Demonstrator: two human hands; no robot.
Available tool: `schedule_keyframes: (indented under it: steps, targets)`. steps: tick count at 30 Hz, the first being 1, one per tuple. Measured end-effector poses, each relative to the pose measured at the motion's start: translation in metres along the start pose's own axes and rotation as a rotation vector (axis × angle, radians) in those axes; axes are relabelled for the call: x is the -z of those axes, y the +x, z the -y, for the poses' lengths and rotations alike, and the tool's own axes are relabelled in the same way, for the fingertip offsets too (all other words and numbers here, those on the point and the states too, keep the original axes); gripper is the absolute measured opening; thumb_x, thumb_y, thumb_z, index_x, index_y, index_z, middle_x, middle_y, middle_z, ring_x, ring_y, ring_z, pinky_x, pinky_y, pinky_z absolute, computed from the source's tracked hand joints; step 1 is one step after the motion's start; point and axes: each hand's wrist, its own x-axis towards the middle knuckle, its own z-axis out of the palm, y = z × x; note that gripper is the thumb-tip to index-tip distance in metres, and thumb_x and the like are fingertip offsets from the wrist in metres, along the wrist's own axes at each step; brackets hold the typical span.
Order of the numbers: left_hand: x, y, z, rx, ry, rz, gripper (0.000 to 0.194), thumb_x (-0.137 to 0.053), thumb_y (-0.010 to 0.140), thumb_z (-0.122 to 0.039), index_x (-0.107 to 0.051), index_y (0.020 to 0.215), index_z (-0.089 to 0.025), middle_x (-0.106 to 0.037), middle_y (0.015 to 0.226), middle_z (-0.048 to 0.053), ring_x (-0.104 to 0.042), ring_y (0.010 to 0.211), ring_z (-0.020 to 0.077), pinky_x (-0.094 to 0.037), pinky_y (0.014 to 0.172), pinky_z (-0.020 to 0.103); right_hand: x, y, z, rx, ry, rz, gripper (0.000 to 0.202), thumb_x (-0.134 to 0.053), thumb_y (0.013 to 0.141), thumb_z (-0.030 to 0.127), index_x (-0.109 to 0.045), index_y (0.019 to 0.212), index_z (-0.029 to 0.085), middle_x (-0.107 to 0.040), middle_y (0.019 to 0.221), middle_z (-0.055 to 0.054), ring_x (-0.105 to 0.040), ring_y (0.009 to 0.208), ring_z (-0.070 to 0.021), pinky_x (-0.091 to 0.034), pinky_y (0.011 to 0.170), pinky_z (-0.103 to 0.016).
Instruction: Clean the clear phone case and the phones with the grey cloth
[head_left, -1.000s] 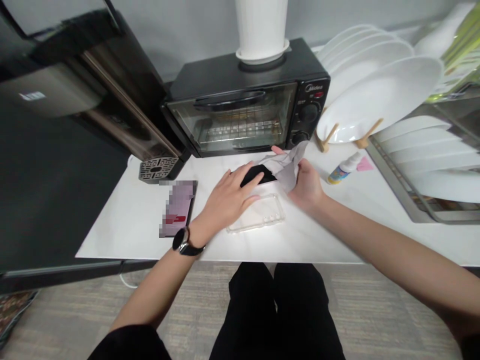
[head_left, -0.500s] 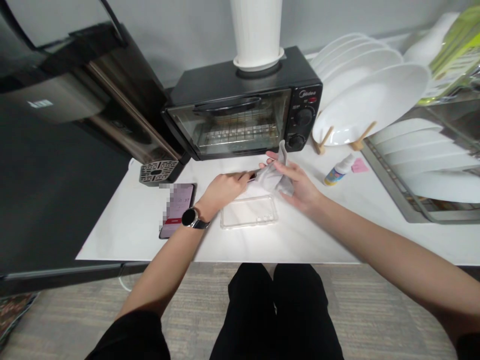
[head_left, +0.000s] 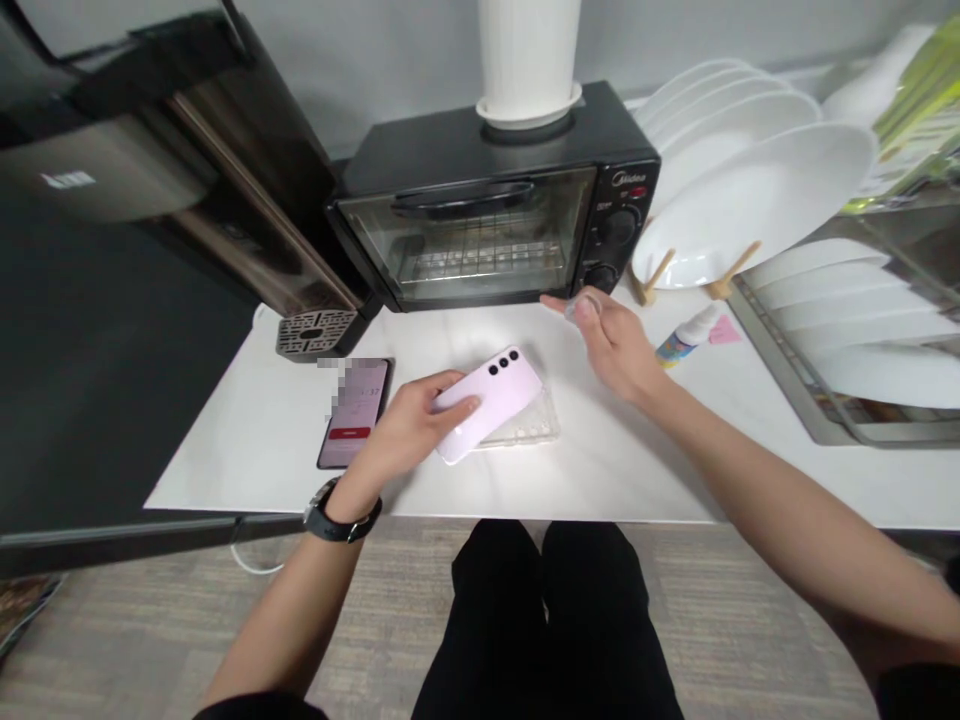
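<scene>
A pink phone (head_left: 491,400) with its camera side up is gripped at its lower left end by my left hand (head_left: 412,420), thumb across the back. Beneath it, partly covered, a clear phone case (head_left: 536,425) lies on the white counter (head_left: 622,470). My right hand (head_left: 611,335) is closed round a bunched grey cloth (head_left: 583,303), mostly hidden in the fingers, in front of the oven's right corner. To the right of that hand stands a small spray bottle (head_left: 686,335), next to a pink piece (head_left: 724,330).
Another phone (head_left: 356,412) with a lit screen lies at the left. Behind are a black toaster oven (head_left: 480,240) with a white pot (head_left: 529,60) on top and a dispenser (head_left: 315,335). White plates (head_left: 757,200) and a dish rack (head_left: 795,400) stand at the right.
The pink phone has been turned to show its back and now lies over the case. My right hand has moved right, off the phone, with the cloth bunched smaller; my left wrist has turned.
</scene>
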Motion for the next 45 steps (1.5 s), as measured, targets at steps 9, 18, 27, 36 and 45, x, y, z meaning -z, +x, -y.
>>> schedule_keyframes:
  steps: [9, 18, 27, 36, 45]
  targets:
    - [-0.035, 0.006, 0.01, -0.216, 0.387, 0.019, 0.04, -0.062, 0.106, -0.042, -0.071, 0.141, -0.026, -0.079, 0.12, 0.006, -0.067, 0.103, 0.0259, -0.053, 0.104, 0.048, 0.003, 0.003, -0.003, -0.263, -0.027, 0.024, 0.071, -0.034, 0.104, 0.069, -0.079, 0.081, 0.019, -0.067, 0.069, -0.008, -0.057, 0.068, -0.0228, -0.04, 0.069, -0.037]
    - [-0.048, -0.008, 0.005, -0.298, 0.596, -0.199, 0.054, -0.064, 0.104, -0.05, -0.062, 0.15, -0.022, -0.06, 0.139, 0.016, -0.063, 0.121, 0.0319, -0.057, 0.108, 0.052, 0.01, 0.01, -0.001, -0.391, 0.607, 0.21, 0.053, -0.085, 0.083, 0.047, -0.077, 0.124, 0.016, -0.041, 0.054, 0.01, -0.033, 0.051, -0.0099, -0.025, 0.053, -0.029]
    - [-0.056, 0.055, -0.041, -0.397, 0.445, -0.056, 0.025, -0.055, 0.108, -0.028, -0.077, 0.112, -0.018, -0.078, 0.111, 0.008, -0.073, 0.105, 0.0246, -0.057, 0.095, 0.04, 0.021, 0.003, 0.022, -0.345, 0.932, 0.386, 0.063, -0.081, 0.082, 0.034, -0.07, 0.144, 0.024, -0.031, 0.052, 0.014, -0.017, 0.048, -0.0093, -0.023, 0.049, -0.028]
    - [-0.044, 0.046, -0.054, -0.428, -0.089, 0.055, 0.027, -0.065, 0.104, -0.043, -0.079, 0.105, -0.02, -0.083, 0.108, 0.005, -0.075, 0.099, 0.0189, -0.055, 0.089, 0.03, 0.025, 0.001, 0.021, -0.309, 0.866, 0.375, 0.078, -0.079, 0.075, 0.045, -0.064, 0.149, 0.026, -0.056, 0.058, 0.009, -0.049, 0.052, -0.0139, -0.04, 0.055, -0.028]
    - [-0.018, 0.015, -0.071, -0.334, -0.008, -0.004, 0.053, -0.059, 0.106, -0.044, -0.049, 0.061, -0.019, -0.044, 0.058, -0.005, -0.041, 0.056, 0.0095, -0.031, 0.054, 0.026, 0.034, -0.001, 0.02, -0.306, 0.929, 0.435, 0.085, -0.069, 0.077, 0.052, -0.056, 0.157, 0.025, -0.043, 0.048, 0.013, -0.036, 0.042, -0.0085, -0.038, 0.057, -0.03]
